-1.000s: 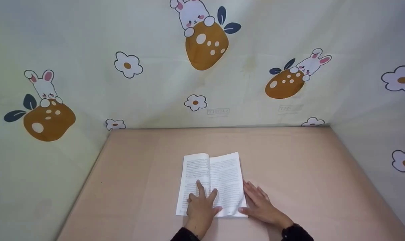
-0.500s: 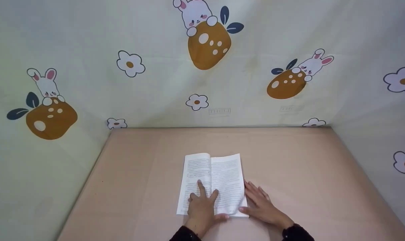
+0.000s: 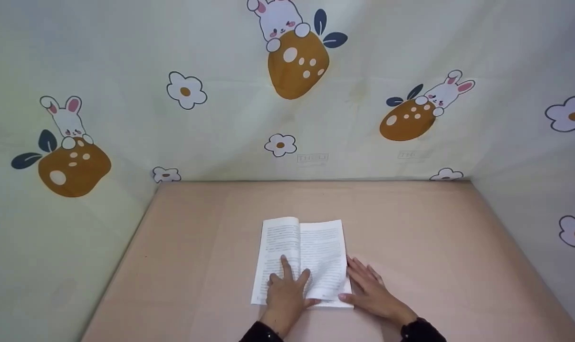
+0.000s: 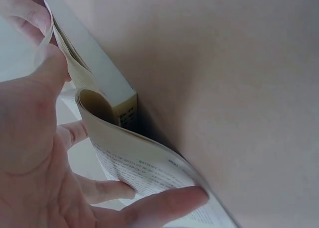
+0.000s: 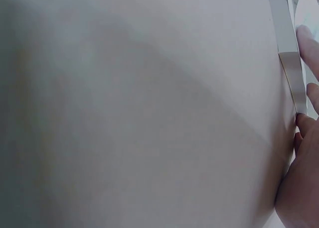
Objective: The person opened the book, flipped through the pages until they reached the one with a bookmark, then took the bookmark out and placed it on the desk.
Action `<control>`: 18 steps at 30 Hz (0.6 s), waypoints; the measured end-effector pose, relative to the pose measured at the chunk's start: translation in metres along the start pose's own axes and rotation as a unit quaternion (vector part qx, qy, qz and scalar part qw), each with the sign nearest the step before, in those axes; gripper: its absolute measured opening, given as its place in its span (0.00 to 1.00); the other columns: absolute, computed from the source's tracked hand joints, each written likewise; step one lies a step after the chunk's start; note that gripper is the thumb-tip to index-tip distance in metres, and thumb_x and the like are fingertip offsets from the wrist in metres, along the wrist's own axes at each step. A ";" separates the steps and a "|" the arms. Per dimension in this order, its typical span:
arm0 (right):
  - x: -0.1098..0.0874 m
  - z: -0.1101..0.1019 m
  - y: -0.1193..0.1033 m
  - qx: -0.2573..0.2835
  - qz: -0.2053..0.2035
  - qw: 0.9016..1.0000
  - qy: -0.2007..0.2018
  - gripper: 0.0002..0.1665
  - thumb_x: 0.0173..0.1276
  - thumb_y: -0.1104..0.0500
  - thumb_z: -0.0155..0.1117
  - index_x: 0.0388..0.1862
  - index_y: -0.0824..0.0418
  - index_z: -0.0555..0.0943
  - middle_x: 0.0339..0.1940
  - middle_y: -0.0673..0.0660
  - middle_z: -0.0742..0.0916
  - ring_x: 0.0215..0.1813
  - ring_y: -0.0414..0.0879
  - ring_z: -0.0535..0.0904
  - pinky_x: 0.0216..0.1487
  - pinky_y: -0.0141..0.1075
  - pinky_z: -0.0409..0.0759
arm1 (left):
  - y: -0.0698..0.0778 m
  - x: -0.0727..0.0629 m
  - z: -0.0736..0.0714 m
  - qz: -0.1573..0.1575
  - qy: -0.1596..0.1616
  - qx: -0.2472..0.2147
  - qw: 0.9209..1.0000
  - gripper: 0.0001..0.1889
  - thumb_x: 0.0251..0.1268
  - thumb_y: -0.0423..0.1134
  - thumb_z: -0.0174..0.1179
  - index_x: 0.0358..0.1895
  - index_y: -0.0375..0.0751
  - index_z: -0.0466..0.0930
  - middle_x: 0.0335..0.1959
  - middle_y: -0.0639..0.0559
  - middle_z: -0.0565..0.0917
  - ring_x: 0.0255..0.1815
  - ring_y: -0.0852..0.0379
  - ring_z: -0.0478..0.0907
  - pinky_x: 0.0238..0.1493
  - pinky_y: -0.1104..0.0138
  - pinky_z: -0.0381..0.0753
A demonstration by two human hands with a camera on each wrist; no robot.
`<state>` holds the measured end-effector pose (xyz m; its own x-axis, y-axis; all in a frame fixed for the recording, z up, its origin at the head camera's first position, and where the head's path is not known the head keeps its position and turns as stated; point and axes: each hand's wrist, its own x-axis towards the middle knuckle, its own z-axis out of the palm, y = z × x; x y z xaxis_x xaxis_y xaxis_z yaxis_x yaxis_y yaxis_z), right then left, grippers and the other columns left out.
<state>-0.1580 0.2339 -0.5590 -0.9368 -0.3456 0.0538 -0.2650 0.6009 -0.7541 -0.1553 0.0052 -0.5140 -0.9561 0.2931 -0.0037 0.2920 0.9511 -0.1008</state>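
Observation:
An open paperback book [image 3: 323, 242] lies on the table with printed pages facing up. My left hand [image 3: 286, 294] rests with spread fingers on its left page. In the left wrist view, the thumb [image 4: 52, 68] of that hand touches the loose lower edge of the right-hand pages, while the folded left-side pages [image 4: 134, 161] curve up near the spine. My right hand [image 3: 373, 294] lies along the book's right edge, its fingers nearly straight and its thumb on the lower right corner. In the right wrist view, the fingers [image 5: 304, 122] touch the book's side.
A tan table surface [image 3: 197, 228] surrounds the book. Pale cloth walls [image 3: 221, 128] printed with rabbits, fruit and flowers rise behind it and at both sides.
The left thumb has moved off the right page and down to its lower edge, going partly under it. The lower part of that page now bends up. The right hand stays put.

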 end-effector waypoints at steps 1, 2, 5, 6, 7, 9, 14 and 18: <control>0.000 0.000 0.000 0.001 0.004 1.000 -0.002 0.43 0.59 0.46 0.64 0.69 0.64 0.63 0.74 0.65 0.58 0.74 0.65 0.46 0.64 0.19 0.24 | 0.000 0.000 0.000 0.002 0.001 0.003 1.000 0.39 0.44 0.74 0.50 0.61 0.59 0.69 0.63 0.30 0.66 0.35 0.37 0.77 0.25 0.65 0.76; 0.000 0.000 0.000 0.001 0.006 1.000 -0.004 0.43 0.59 0.45 0.64 0.69 0.63 0.63 0.74 0.65 0.58 0.74 0.65 0.45 0.66 0.23 0.25 | -0.001 0.000 -0.001 0.003 0.001 0.002 1.000 0.37 0.46 0.73 0.50 0.61 0.59 0.68 0.63 0.29 0.66 0.36 0.36 0.78 0.26 0.65 0.77; 0.001 0.000 0.000 0.005 0.007 1.000 -0.013 0.43 0.60 0.46 0.64 0.70 0.60 0.62 0.74 0.65 0.57 0.74 0.64 0.44 0.70 0.38 0.27 | -0.002 0.001 0.000 0.007 -0.003 -0.004 1.000 0.32 0.52 0.67 0.51 0.60 0.59 0.68 0.63 0.29 0.66 0.37 0.35 0.78 0.30 0.62 0.80; 0.001 -0.001 0.000 0.004 0.006 1.000 -0.015 0.43 0.60 0.46 0.64 0.70 0.59 0.62 0.74 0.65 0.57 0.75 0.64 0.44 0.70 0.44 0.29 | -0.002 0.002 0.000 0.005 -0.007 -0.017 1.000 0.30 0.54 0.64 0.53 0.60 0.58 0.68 0.63 0.29 0.65 0.39 0.34 0.78 0.33 0.61 0.82; 0.002 -0.001 0.000 0.003 0.006 1.000 -0.018 0.42 0.60 0.46 0.63 0.70 0.58 0.62 0.74 0.65 0.56 0.75 0.65 0.44 0.69 0.49 0.30 | -0.002 0.002 0.000 0.002 -0.012 -0.034 0.999 0.29 0.55 0.62 0.54 0.60 0.58 0.68 0.64 0.28 0.65 0.40 0.33 0.78 0.35 0.59 0.82; 0.002 -0.001 -0.001 0.006 0.010 1.000 -0.025 0.42 0.61 0.46 0.63 0.71 0.56 0.61 0.75 0.65 0.55 0.75 0.64 0.42 0.68 0.55 0.31 | -0.003 0.003 0.001 0.000 -0.016 -0.060 0.998 0.26 0.58 0.55 0.56 0.61 0.56 0.68 0.64 0.27 0.64 0.42 0.31 0.78 0.38 0.56 0.82; 0.002 -0.002 -0.003 0.003 0.028 0.999 -0.033 0.42 0.61 0.45 0.63 0.72 0.53 0.60 0.76 0.64 0.54 0.75 0.63 0.42 0.68 0.58 0.31 | -0.003 0.004 0.003 -0.010 -0.020 -0.116 0.993 0.24 0.60 0.45 0.56 0.61 0.53 0.67 0.64 0.25 0.64 0.42 0.30 0.77 0.40 0.54 0.81; 0.003 -0.002 -0.003 -0.003 0.030 0.999 -0.036 0.42 0.61 0.44 0.63 0.72 0.53 0.60 0.76 0.63 0.54 0.75 0.63 0.42 0.68 0.58 0.32 | -0.004 0.001 0.002 -0.024 -0.018 -0.162 0.986 0.22 0.61 0.40 0.55 0.59 0.50 0.66 0.63 0.24 0.64 0.41 0.31 0.77 0.35 0.54 0.81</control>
<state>-0.1600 0.2327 -0.5546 -0.9325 -0.3591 -0.0382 -0.2105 0.6265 -0.7504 -0.1574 0.0018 -0.5160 -0.9675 0.2492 -0.0417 0.2344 0.9467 0.2208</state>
